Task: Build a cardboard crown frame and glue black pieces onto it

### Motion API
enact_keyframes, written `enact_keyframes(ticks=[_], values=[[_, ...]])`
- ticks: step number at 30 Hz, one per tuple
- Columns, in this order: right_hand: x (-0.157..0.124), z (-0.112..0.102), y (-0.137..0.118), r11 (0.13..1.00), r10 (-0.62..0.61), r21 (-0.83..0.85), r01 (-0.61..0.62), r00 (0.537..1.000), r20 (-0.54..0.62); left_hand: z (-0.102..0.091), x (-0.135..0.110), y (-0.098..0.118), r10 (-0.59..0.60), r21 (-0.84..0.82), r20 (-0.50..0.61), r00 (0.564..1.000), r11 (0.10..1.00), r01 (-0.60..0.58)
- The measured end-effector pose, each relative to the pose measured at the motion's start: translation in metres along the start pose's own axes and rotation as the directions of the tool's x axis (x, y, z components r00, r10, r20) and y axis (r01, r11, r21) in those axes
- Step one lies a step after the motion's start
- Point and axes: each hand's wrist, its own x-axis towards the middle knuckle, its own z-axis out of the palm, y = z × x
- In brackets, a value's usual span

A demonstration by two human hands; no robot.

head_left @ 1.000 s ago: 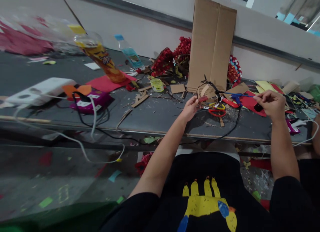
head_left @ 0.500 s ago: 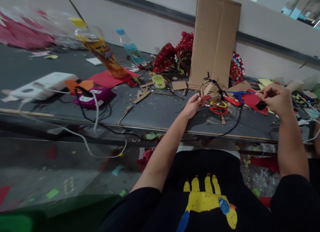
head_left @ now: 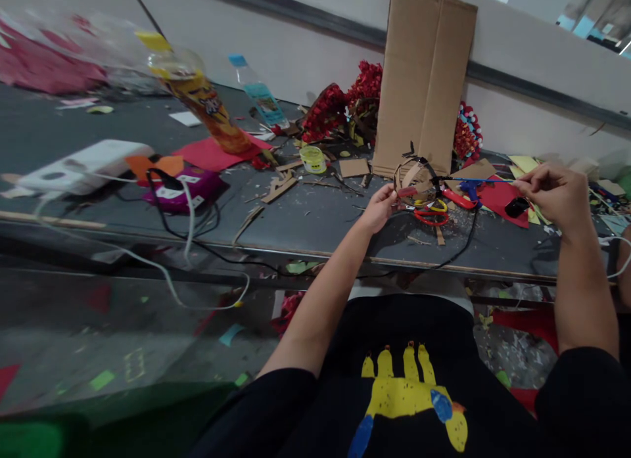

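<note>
My left hand (head_left: 380, 208) pinches the left side of a round openwork frame (head_left: 408, 173), made of dark bent strips and tan pieces, and holds it above the table. In the fingers of my right hand (head_left: 557, 190) is a thin blue stick (head_left: 486, 179), like a paintbrush. Its dark end meets the right side of the frame. Below the frame lie scissors (head_left: 431, 217) with red and yellow handles. A red handle (head_left: 459, 198) and a blue glue gun (head_left: 472, 192) lie under the stick. Near my right fingers a small black object (head_left: 516, 207) shows over red paper (head_left: 495, 198).
A cardboard panel (head_left: 426, 77) leans on the wall behind the frame. Leftward are a small yellow pot (head_left: 313, 160), a drink bottle (head_left: 210, 106), a blue-capped bottle (head_left: 259, 93), a purple packet (head_left: 190, 190) and a white power strip (head_left: 89, 169). A black cord (head_left: 466, 248) crosses the table edge.
My right hand has shifted slightly to the right with the blue stick, and more of the stick's length shows. My left hand and the round frame have hardly moved.
</note>
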Motion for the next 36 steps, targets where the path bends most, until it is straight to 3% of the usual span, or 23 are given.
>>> enact_keyframes(ticks=[3, 6, 21, 26, 30, 36], values=[[0.0002, 0.0004, -0.0015, 0.998, -0.021, 0.055, 0.023, 0.999, -0.032, -0.001, 0.0006, -0.0014, 0.009, 0.005, 0.001, 1.0, 1.0, -0.009], [0.0004, 0.0024, -0.0037, 0.998, -0.034, 0.048, 0.034, 0.999, 0.01, -0.0018, 0.0015, -0.0025, 0.015, 0.001, 0.004, 1.0, 1.0, -0.015], [0.0013, -0.0006, -0.0041, 0.981, -0.128, -0.136, 0.135, 0.99, 0.062, -0.0007, 0.0016, -0.0014, 0.031, -0.02, 0.005, 1.0, 0.999, -0.031], [-0.0011, 0.0009, -0.0061, 0.989, -0.139, -0.047, 0.139, 0.99, -0.005, -0.0005, 0.0017, -0.0015, 0.028, -0.026, -0.005, 1.0, 0.999, -0.028], [-0.0022, 0.0049, -0.0084, 0.989, -0.148, -0.004, 0.149, 0.989, 0.024, 0.0006, 0.0004, -0.0002, 0.037, -0.03, 0.004, 0.999, 0.999, -0.037], [-0.0007, 0.0046, -0.006, 0.977, -0.174, -0.115, 0.18, 0.983, 0.062, 0.0005, 0.0004, 0.0005, 0.036, -0.024, 0.005, 0.999, 0.999, -0.036]])
